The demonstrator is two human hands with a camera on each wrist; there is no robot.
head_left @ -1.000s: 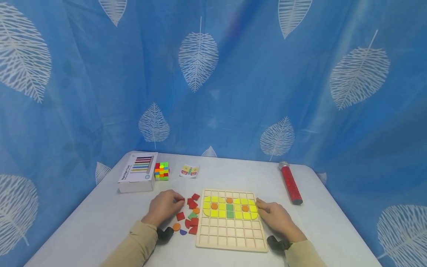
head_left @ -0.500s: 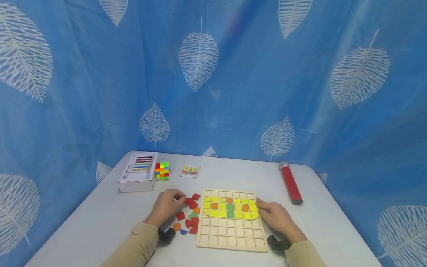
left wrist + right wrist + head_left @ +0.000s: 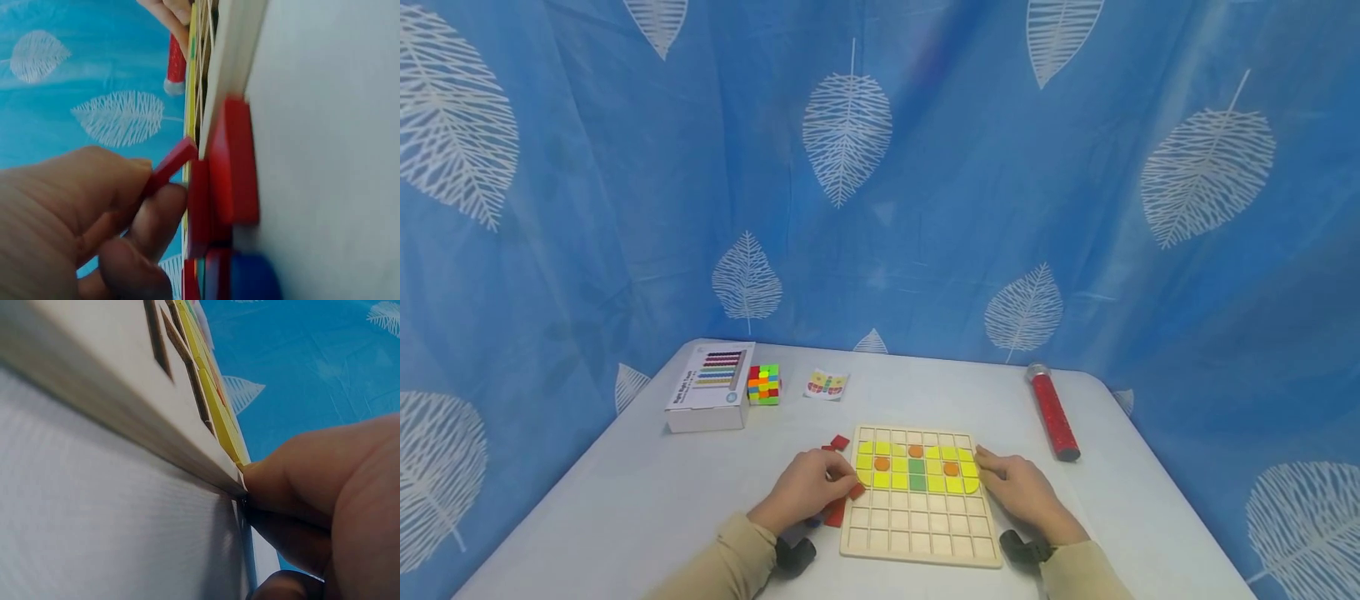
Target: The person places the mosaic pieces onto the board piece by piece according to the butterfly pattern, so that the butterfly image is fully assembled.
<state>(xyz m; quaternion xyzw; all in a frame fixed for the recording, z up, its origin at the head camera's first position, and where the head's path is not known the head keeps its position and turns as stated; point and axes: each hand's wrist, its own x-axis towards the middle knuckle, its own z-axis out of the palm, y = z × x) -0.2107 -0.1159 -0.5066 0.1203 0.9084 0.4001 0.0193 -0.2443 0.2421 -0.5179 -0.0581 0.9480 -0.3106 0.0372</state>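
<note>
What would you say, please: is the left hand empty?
No, the left hand pinches a red piece near the wooden board.

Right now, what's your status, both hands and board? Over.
Left hand pinching red tile at left edge of board. Right hand touching right edge. Left of board: loose tiles, possible snag.

- A pale wooden grid board is viewed from the head, forward and downward.
- It is shared by both tilted, close wrist views.
</note>
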